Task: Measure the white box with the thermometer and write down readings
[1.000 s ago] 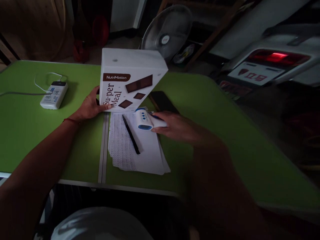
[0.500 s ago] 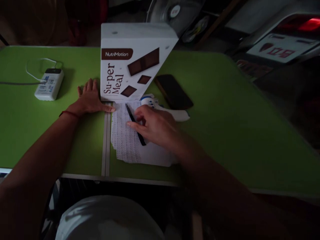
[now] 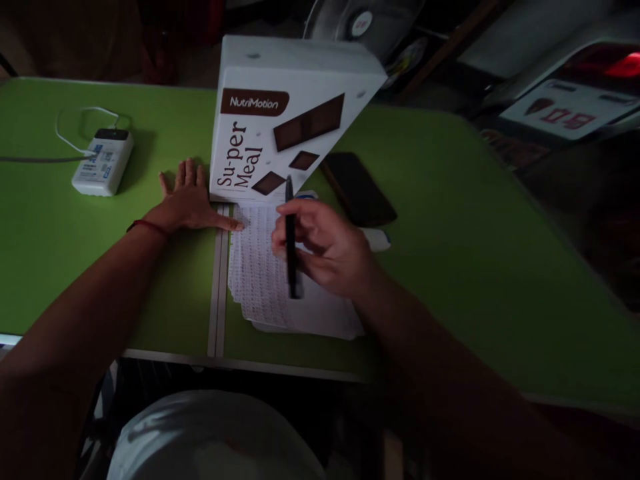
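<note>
My right hand grips a black pen between thumb and fingers, raised above the paper sheets. The sheets carry rows of small writing on their left part; their right part looks blank. Flat on the green table, my left hand has its fingers spread, the thumb reaching to the sheets' left edge. Just behind the sheets stands a white NutriMotion box. A white and blue object is mostly hidden behind my right hand.
A dark phone lies to the right of the box. On the left rests a white device with cables attached. Beyond the table's far edge is a fan. A metal seam crosses the table beside the sheets.
The pen lay on the sheets; my right hand has picked it up and raised it. My left hand stays flat. The whole view has shifted slightly.
</note>
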Demonstrator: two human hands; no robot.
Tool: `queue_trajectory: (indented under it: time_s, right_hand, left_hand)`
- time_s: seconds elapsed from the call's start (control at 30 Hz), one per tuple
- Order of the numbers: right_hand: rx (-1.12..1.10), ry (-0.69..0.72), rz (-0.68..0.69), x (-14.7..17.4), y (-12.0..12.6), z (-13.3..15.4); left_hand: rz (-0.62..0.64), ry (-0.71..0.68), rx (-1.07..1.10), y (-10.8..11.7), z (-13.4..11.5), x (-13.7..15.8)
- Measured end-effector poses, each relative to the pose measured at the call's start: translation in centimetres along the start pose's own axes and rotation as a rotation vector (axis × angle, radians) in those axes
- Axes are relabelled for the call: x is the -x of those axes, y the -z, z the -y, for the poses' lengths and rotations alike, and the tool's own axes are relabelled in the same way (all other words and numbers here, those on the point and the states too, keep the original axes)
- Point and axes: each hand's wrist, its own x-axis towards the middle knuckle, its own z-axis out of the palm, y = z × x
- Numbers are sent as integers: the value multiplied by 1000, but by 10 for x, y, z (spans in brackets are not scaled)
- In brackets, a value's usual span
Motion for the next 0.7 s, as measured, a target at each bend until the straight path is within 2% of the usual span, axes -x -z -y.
queue_trajectory:
  time_s: [0.13, 0.23, 0.37, 0.47, 0.57, 0.7]
  right_hand:
    - [-201, 97, -38, 2, -14, -13]
    - [-248, 40, -64, 3, -22, -20]
    - [-130, -75, -84, 2, -22, -25]
    - [-44, -102, -107, 2, -18, -27]
    - [37, -80, -157, 1, -17, -30]
    - [160, 18, -230, -1, -19, -34]
  left_hand:
    - [7, 7, -41, 6, -7, 10]
    - [21, 14, -47, 8, -10, 14]
    - [38, 37, -68, 10, -12, 15]
    - [24, 27, -54, 8, -10, 13]
    - [14, 9, -53, 5, -5, 9]
    - [11, -4, -66, 1, 1, 3]
